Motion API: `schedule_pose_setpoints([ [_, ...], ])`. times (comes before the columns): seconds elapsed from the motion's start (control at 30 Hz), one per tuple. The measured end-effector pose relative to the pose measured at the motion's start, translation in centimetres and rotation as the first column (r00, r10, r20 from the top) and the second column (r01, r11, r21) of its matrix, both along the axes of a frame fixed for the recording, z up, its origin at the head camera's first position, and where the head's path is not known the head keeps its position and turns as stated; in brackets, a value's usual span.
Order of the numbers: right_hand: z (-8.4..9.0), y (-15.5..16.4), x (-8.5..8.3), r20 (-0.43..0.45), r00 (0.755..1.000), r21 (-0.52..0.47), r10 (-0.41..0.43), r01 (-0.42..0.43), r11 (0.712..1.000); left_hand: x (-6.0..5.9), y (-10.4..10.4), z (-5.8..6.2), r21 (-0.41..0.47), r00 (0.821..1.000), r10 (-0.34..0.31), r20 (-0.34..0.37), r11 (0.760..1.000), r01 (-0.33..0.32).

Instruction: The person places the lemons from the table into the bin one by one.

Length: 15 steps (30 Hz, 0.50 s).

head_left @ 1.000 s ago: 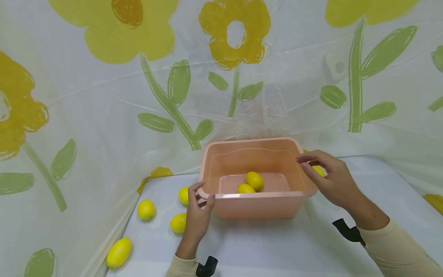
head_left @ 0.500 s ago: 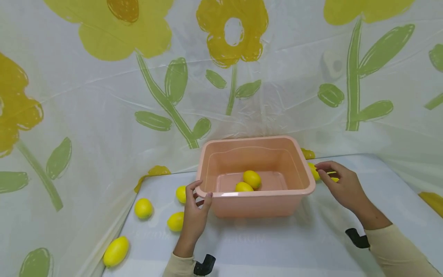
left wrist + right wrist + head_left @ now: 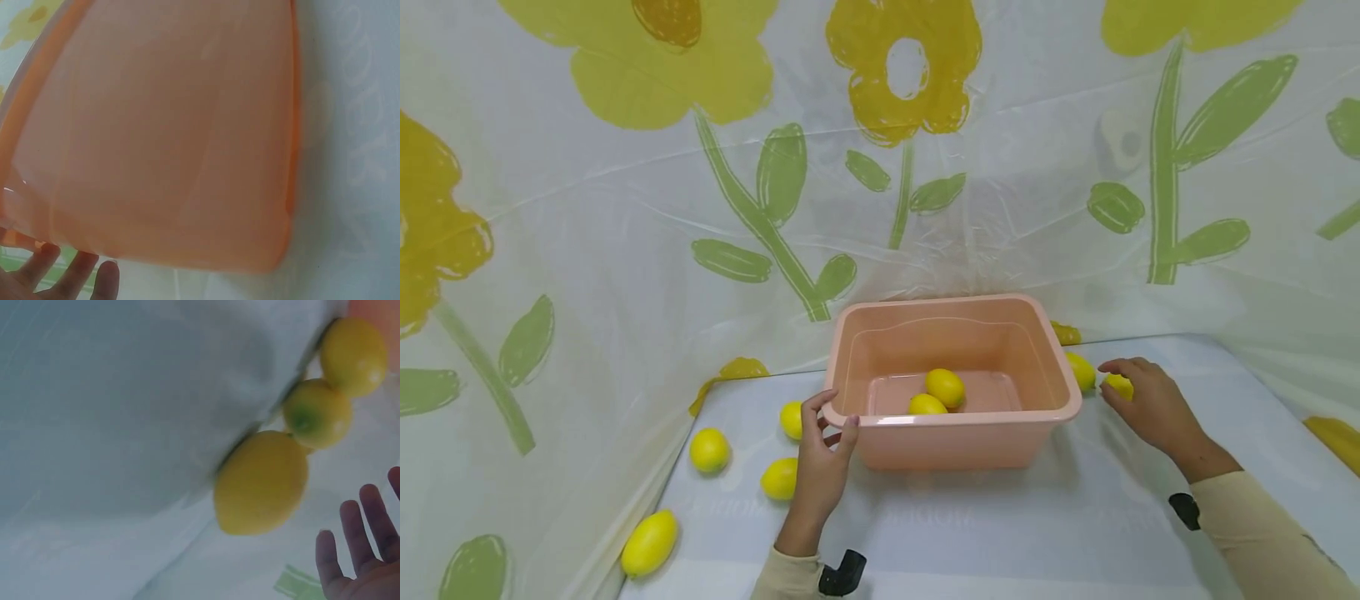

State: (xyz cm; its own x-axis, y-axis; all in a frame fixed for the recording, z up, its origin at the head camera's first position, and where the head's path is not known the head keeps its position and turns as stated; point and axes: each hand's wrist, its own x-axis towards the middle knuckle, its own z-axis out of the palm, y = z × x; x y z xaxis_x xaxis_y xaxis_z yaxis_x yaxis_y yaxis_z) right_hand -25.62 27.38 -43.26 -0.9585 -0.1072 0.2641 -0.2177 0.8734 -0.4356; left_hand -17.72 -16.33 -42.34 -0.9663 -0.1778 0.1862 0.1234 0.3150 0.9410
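A pink plastic basin (image 3: 955,442) stands at the middle of the table with two lemons (image 3: 945,388) inside. My left hand (image 3: 822,475) grips the basin's near left corner, thumb in front and fingers along the rim. To the right of the basin, my right hand (image 3: 1157,417) hovers by a lemon (image 3: 1118,385), fingers slightly bent and partly covering it. Another lemon (image 3: 1081,372) lies between that hand and the basin. In the right wrist view three lemons sit in a row, the nearest lemon (image 3: 261,482) apart from the fingers (image 3: 357,534).
Left of the basin several lemons are scattered, among them one lemon (image 3: 709,450) and another lemon (image 3: 650,543) near the table's left edge. A flower-printed plastic sheet (image 3: 1000,208) hangs behind the white table (image 3: 985,533), close to the basin's back.
My right hand has left the basin's right rim and moved right, over to the lemons there. My left hand has kept its grip on the corner, and the basin stays in place.
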Motion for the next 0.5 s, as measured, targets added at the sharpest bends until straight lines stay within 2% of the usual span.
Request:
schedule_pose_setpoints([
  [0.2, -0.8, 1.0, -0.9, 0.068, 0.998, 0.106, -0.014, 0.007, 0.994, 0.0, -0.1, -0.1, 0.003, 1.0, 0.003, 0.0, 1.0, -0.003],
  [0.5, -1.4, 1.9, -1.5, 0.079, 0.997, 0.213, -0.016, -0.001, 0.977, -0.1, 0.0, -0.2, 0.009, 1.0, -0.003, 0.002, 1.0, 0.003],
])
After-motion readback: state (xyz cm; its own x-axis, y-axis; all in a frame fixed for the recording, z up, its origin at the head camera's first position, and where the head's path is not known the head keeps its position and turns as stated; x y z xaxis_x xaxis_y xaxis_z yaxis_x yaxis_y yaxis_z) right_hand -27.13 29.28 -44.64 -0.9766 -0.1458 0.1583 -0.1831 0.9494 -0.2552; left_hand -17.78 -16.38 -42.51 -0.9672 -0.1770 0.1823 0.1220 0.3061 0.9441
